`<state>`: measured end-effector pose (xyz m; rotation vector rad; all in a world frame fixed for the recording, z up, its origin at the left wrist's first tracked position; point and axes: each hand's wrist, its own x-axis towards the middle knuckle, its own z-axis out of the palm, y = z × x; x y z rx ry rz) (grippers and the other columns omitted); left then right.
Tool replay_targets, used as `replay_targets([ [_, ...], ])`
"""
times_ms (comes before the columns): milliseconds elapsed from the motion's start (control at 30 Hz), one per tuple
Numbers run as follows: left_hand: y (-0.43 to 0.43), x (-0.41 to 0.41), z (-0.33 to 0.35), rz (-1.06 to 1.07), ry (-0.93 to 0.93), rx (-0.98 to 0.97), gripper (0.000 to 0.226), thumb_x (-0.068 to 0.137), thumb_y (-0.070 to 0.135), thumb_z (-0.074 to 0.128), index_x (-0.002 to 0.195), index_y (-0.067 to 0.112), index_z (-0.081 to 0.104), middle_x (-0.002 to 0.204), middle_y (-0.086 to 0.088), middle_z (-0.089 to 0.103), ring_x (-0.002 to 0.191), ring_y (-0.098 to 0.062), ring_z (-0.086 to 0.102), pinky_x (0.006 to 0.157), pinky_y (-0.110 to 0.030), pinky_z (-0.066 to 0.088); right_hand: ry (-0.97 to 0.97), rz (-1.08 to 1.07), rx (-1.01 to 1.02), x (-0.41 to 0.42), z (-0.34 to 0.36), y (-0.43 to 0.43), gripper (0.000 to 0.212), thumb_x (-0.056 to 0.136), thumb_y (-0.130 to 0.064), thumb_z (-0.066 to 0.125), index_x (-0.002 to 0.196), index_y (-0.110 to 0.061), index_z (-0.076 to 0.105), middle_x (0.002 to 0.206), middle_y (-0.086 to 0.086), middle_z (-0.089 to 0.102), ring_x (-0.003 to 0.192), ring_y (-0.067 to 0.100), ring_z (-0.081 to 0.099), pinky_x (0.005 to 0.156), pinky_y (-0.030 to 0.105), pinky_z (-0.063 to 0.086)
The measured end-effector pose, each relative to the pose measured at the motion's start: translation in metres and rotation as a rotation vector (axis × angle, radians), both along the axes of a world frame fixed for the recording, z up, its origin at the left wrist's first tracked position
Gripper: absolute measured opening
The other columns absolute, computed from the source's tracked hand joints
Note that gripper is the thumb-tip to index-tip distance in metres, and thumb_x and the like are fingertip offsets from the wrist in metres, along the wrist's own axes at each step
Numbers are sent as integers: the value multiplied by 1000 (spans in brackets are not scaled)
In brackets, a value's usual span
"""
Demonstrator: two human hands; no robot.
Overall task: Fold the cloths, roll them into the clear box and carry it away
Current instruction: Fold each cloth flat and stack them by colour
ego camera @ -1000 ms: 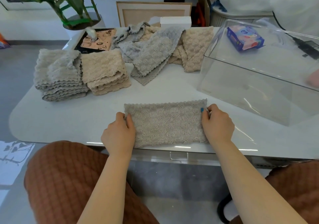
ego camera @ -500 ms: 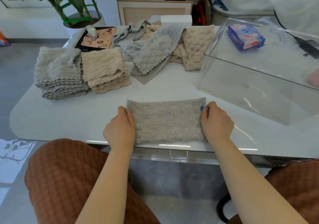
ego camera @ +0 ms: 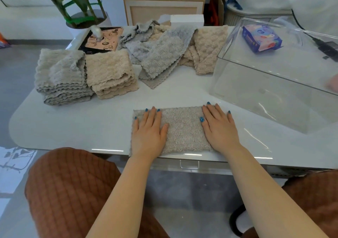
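At the near edge of the glossy white table (ego camera: 73, 120), the left hand (ego camera: 148, 133) and the right hand (ego camera: 219, 129) lie flat. Their fingers are straight and slightly spread, and the palms press down on the 2 short ends of the fleecy grey-beige cloth (ego camera: 182, 127), which lies folded into a long rectangle under and between them.

The cloth's near edge sits right at the table's lip, so a careless start to the roll could drag it off into the lap. The pile looks soft and springy. Lifting both palms at once would likely let the fold open, and a roll begun from 1 corner alone could wind crooked.

Beyond the left hand stand 2 folded piles, touching: a stack of grey cloths (ego camera: 62, 76) and a stack of beige cloths (ego camera: 111, 74). Straight ahead of the hands, farther back, a loose heap of grey and beige cloths (ego camera: 164, 54) lies unfolded.

Beyond the right hand, near the cloth but apart from it, stands the large clear plastic box (ego camera: 265, 94). No cloth shows in it. A blue tissue packet (ego camera: 261, 38) is seen through its walls, and I cannot tell whether it lies inside or behind.
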<state>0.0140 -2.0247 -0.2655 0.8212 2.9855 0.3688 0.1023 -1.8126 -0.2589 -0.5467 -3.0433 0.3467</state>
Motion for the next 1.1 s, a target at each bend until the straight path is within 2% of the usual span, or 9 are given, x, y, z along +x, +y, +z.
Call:
replay_targets([
  [133,-3,-3,1,-14,-37,-19,60,100,52,15,153,26,12,162,5,4,148,-14,1,119,-39,-2,-69,-47,11,6,-1,5,56,103,-42,14,154,-21,6,162,-7,-1,149,16,0,119,45,-5],
  [233,-6,4,2,119,3,28,65,97,55,22,150,16,27,158,-8,21,146,-25,16,117,-45,12,-84,-81,1,10,1,4,56,102,-42,13,154,-24,4,162,-5,-3,149,16,-2,119,47,-4],
  [333,-21,12,16,428,83,75,69,92,54,47,135,0,43,135,-24,45,122,-40,42,95,-51,39,-85,-95,-29,7,4,5,55,102,-41,17,154,-24,8,162,-1,1,149,19,1,119,50,-3],
  [400,-32,11,29,539,27,64,67,90,55,51,126,-1,49,123,-23,48,111,-39,45,86,-49,40,-31,-124,-59,3,9,5,54,101,-39,27,152,-20,20,160,4,13,147,23,11,118,50,-1],
  [500,-37,-1,39,479,2,152,52,93,48,51,125,8,51,123,-16,49,113,-35,44,88,-46,39,90,-162,-58,-8,18,1,46,99,-34,38,143,-20,39,150,6,34,136,27,29,115,45,12],
  [567,-28,-12,40,369,35,236,38,95,38,51,122,12,56,120,-13,50,112,-31,45,86,-44,39,145,-91,-31,-19,22,-6,36,98,-28,40,132,-22,52,135,3,47,124,26,38,103,41,23],
  [667,-12,-31,37,280,15,214,31,95,37,52,118,18,61,119,-8,50,113,-28,43,89,-42,38,158,23,-7,-36,23,-12,29,97,-23,42,117,-23,62,117,-1,54,110,24,42,87,37,24],
  [900,-10,-51,24,230,-62,254,16,91,39,58,93,23,59,103,2,49,104,-22,44,87,-37,31,171,48,-38,-51,13,-5,18,96,-22,44,105,-22,60,107,-3,53,104,21,42,80,33,22],
  [1100,-8,-53,19,231,26,340,15,95,38,53,92,23,54,94,6,54,94,-18,46,79,-33,27,212,28,-14,-59,9,-9,16,97,-17,40,102,-17,55,103,0,52,97,23,46,80,35,29],
])
